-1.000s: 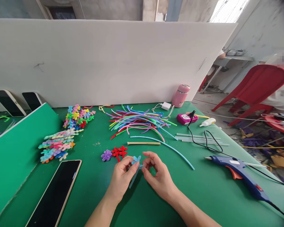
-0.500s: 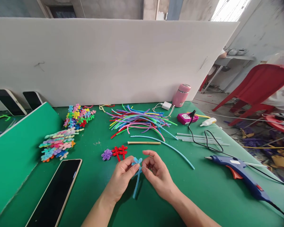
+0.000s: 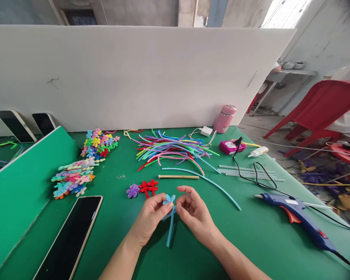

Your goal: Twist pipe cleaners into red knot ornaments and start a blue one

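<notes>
A light blue pipe cleaner, bent into flower loops at its top with a straight tail hanging down, is held between both hands over the green table. My left hand pinches the looped part between thumb and fingers. My right hand has its thumb and forefinger closed on the blue piece just below the loops; the other fingers are curled. Beyond my left hand lie red pipe-cleaner flowers and a purple flower. A wooden stick and a single long blue pipe cleaner lie farther out.
Loose colourful pipe cleaners are heaped at the back. Finished flowers are piled at left, near a phone and a green board. At right rest a blue glue gun, glue sticks and a pink flask.
The hands keep nearly the same pose around the blue pipe cleaner. Its hanging tail has swung slightly to the right, and the whole view has shifted a little.
</notes>
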`<state>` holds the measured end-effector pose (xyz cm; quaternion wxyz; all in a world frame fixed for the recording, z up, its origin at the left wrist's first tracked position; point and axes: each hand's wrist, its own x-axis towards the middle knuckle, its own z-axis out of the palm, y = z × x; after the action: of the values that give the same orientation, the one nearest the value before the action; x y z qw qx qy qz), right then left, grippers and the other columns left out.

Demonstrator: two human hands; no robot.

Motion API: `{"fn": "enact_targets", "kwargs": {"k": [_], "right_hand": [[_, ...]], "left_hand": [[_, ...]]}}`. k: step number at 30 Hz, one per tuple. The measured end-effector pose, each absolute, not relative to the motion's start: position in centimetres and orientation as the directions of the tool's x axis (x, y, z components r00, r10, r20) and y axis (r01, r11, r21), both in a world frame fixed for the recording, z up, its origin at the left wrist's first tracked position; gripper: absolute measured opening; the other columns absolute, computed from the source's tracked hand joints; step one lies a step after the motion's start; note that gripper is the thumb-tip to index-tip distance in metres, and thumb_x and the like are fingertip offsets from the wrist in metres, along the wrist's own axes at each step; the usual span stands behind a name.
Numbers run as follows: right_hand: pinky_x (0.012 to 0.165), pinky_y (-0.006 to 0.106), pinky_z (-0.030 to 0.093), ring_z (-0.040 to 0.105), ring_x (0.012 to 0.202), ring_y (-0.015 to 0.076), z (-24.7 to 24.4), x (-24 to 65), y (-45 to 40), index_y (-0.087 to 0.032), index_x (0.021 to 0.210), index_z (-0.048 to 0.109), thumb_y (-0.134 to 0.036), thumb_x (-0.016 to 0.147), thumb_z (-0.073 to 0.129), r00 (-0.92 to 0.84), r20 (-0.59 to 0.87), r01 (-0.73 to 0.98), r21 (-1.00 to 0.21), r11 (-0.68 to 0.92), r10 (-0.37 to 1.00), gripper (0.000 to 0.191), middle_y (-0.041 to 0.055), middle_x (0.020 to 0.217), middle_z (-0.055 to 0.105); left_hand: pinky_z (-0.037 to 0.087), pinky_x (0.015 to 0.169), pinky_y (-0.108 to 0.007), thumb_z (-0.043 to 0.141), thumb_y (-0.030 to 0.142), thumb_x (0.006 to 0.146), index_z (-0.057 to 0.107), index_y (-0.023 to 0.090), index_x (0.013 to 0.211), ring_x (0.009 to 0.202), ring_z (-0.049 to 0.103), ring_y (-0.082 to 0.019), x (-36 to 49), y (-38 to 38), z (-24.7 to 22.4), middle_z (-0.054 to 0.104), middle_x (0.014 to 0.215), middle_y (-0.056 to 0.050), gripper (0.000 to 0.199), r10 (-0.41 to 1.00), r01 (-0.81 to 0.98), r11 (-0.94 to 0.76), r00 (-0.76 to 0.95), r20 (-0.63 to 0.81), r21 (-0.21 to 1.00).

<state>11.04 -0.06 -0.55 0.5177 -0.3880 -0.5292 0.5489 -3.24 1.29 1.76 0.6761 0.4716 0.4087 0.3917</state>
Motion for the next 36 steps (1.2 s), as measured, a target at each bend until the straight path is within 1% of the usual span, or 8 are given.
{"fn": "enact_targets", "kwargs": {"k": [3, 7, 10, 15, 18, 25, 31, 36], "right_hand": [[0.055, 0.023, 0.039, 0.048, 0.059, 0.0107, -0.9, 10.9, 0.1, -0.020, 0.105, 0.039, -0.030, 0.077, 0.053, -0.117, 0.124, -0.136, -0.985, 0.108, 0.985, 0.033, -0.0035, 0.065, 0.048], [0.056, 0.024, 0.041, 0.050, 0.059, 0.0112, -1.0, 10.8, 0.1, -0.020, 0.104, 0.039, -0.025, 0.078, 0.052, -0.091, 0.150, -0.061, -0.988, 0.145, 0.985, 0.030, -0.0028, 0.065, 0.051], [0.058, 0.025, 0.045, 0.051, 0.061, 0.0116, -1.0, 10.8, 0.0, -0.020, 0.106, 0.040, -0.021, 0.077, 0.051, -0.103, 0.226, 0.039, -0.972, 0.231, 0.969, 0.031, -0.0015, 0.068, 0.052], [0.067, 0.029, 0.048, 0.054, 0.070, 0.0136, -1.1, 11.3, 0.0, -0.022, 0.113, 0.041, -0.013, 0.076, 0.050, -0.146, 0.457, 0.293, -0.827, 0.480, 0.877, 0.039, 0.0031, 0.082, 0.058], [0.066, 0.031, 0.048, 0.055, 0.070, 0.0148, -1.1, 11.5, 0.1, -0.024, 0.114, 0.041, -0.012, 0.077, 0.049, -0.207, 0.528, 0.395, -0.725, 0.564, 0.824, 0.040, 0.0040, 0.084, 0.060], [0.061, 0.029, 0.047, 0.056, 0.067, 0.0155, -0.8, 11.8, 0.3, -0.025, 0.114, 0.039, -0.013, 0.080, 0.050, -0.261, 0.582, 0.477, -0.617, 0.627, 0.771, 0.038, 0.0034, 0.080, 0.061], [0.059, 0.029, 0.046, 0.055, 0.065, 0.0157, -0.7, 11.7, 0.2, -0.024, 0.113, 0.039, -0.013, 0.082, 0.048, -0.288, 0.594, 0.508, -0.570, 0.646, 0.751, 0.035, 0.0039, 0.079, 0.061], [0.062, 0.029, 0.046, 0.055, 0.069, 0.0160, -0.4, 11.9, 0.3, -0.023, 0.119, 0.036, -0.011, 0.082, 0.047, -0.298, 0.616, 0.512, -0.541, 0.667, 0.729, 0.040, 0.0052, 0.082, 0.061]], "left_hand": [[0.036, 0.066, -0.023, 0.058, 0.031, 0.072, 0.057, 0.017, 0.071, 0.068, 0.044, -0.013, -2.8, 1.1, 1.5, 0.048, 0.067, 0.001, 0.015, 0.914, -0.200, 0.292, 0.345, -0.211, 0.935], [0.034, 0.058, -0.021, 0.059, 0.031, 0.072, 0.053, 0.017, 0.066, 0.061, 0.042, -0.010, -2.5, 1.0, 0.9, 0.044, 0.063, 0.004, 0.016, 0.938, -0.196, 0.284, 0.262, -0.229, 0.939], [0.034, 0.056, -0.021, 0.060, 0.032, 0.071, 0.052, 0.017, 0.064, 0.058, 0.043, -0.010, -2.6, 1.0, 0.5, 0.044, 0.060, 0.004, 0.018, 0.934, -0.224, 0.314, 0.248, -0.258, 0.923], [0.034, 0.055, -0.022, 0.065, 0.032, 0.066, 0.056, 0.016, 0.067, 0.058, 0.044, -0.010, -2.5, 1.1, 0.8, 0.050, 0.061, 0.004, 0.018, 0.912, -0.276, 0.381, 0.266, -0.311, 0.882], [0.035, 0.052, -0.022, 0.066, 0.033, 0.064, 0.058, 0.016, 0.068, 0.058, 0.044, -0.010, -2.3, 1.1, 1.1, 0.052, 0.063, 0.003, 0.019, 0.898, -0.316, 0.415, 0.295, -0.328, 0.853], [0.032, 0.050, -0.021, 0.061, 0.030, 0.070, 0.058, 0.016, 0.069, 0.055, 0.040, -0.010, -2.4, 0.9, 1.0, 0.050, 0.060, 0.002, 0.014, 0.911, -0.259, 0.358, 0.309, -0.274, 0.897], [0.029, 0.049, -0.020, 0.062, 0.029, 0.069, 0.057, 0.015, 0.067, 0.053, 0.037, -0.008, -2.6, 0.9, 1.0, 0.047, 0.059, 0.003, 0.014, 0.918, -0.235, 0.342, 0.292, -0.270, 0.910], [0.028, 0.050, -0.020, 0.063, 0.030, 0.069, 0.058, 0.015, 0.068, 0.053, 0.036, -0.008, -2.5, 0.9, 1.0, 0.044, 0.057, 0.004, 0.016, 0.913, -0.270, 0.362, 0.293, -0.283, 0.892]]}}
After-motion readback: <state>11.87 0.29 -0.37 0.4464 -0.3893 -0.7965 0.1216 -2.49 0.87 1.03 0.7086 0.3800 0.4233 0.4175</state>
